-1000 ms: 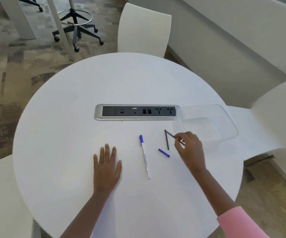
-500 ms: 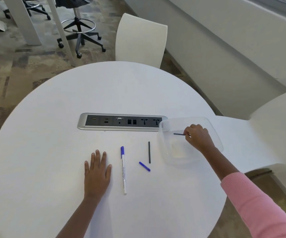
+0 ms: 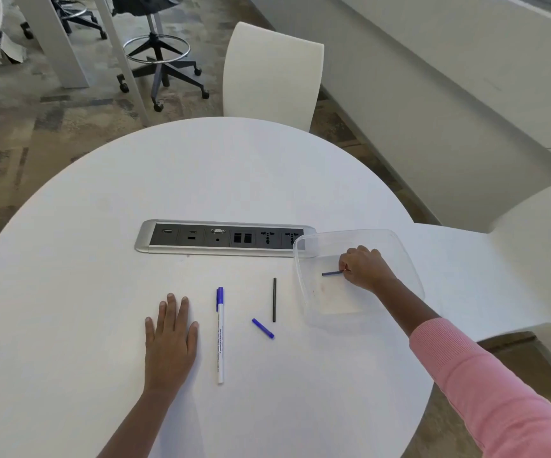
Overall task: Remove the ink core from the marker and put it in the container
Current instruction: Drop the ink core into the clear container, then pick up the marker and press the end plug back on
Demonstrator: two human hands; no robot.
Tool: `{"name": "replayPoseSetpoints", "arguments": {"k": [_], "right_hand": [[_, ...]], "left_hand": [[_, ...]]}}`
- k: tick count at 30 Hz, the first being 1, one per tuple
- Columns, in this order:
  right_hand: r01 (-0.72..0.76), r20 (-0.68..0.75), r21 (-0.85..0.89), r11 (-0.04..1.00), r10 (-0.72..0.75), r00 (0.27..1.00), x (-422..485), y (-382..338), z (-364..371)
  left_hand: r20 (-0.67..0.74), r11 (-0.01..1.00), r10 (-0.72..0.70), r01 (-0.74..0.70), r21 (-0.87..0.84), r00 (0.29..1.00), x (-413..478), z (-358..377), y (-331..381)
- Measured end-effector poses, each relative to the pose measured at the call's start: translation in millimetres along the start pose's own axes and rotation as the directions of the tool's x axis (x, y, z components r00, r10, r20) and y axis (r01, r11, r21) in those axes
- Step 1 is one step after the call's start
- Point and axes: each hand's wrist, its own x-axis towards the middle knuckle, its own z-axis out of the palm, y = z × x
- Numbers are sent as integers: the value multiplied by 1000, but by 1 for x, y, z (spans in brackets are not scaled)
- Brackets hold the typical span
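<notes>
My right hand is inside the clear plastic container at the table's right and pinches a thin dark ink core low over its floor. My left hand lies flat on the white table, fingers spread. Just right of it lies a white marker with a blue cap. A second dark core lies on the table left of the container, and a small blue end plug rests beside it.
A silver socket panel is set into the round white table behind the parts, touching the container's far left corner. White chairs stand at the far side and at the right. An office stool stands on the carpet beyond.
My right hand carried the ink core from the table beside the other core into the container and lowered it. My left hand stayed flat. The view shifted as my head moved.
</notes>
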Motion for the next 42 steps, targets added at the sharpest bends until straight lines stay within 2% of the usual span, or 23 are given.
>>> {"name": "replayPoseSetpoints", "arguments": {"k": [4, 7, 12, 17, 20, 22, 27, 32, 35, 38, 42], "right_hand": [[-12, -53, 69, 998, 16, 998, -2, 1, -7], [-21, -211, 249, 968, 75, 975, -9, -2, -21], [100, -467, 453, 886, 141, 873, -30, -22, -44], [195, -639, 475, 858, 184, 747, -48, -62, -50], [231, -675, 470, 852, 178, 716, -56, -91, -44], [246, -654, 509, 825, 185, 733, -59, -111, -35], [190, -492, 612, 767, 183, 851, -66, -164, 3], [12, -241, 674, 739, 204, 949, -68, -210, 38], [-105, -117, 706, 700, 262, 958, -72, -230, 48], [-186, -26, 696, 693, 284, 958, -74, -242, 53], [-221, -4, 665, 713, 299, 954, -75, -251, 53]], "left_hand": [[-54, 999, 9, -11, -31, 998, -1, 3, 0], [-57, 999, 17, -19, -37, 998, -1, 2, 0], [-10, 999, 27, -27, -30, 1000, -1, -1, -3], [29, 998, 67, -66, -24, 997, -1, -5, -13], [49, 994, 113, -113, -6, 992, -1, -9, -21], [61, 991, 132, -132, -3, 989, -1, -13, -25], [82, 986, 164, -165, -3, 983, -2, -17, -30], [111, 989, 148, -149, 0, 983, 0, -14, -34], [150, 989, 148, -147, -16, 978, 0, -15, -34], [124, 982, 189, -186, -39, 974, 3, -13, -35], [123, 975, 208, -195, -109, 970, 3, -15, -35]]}}
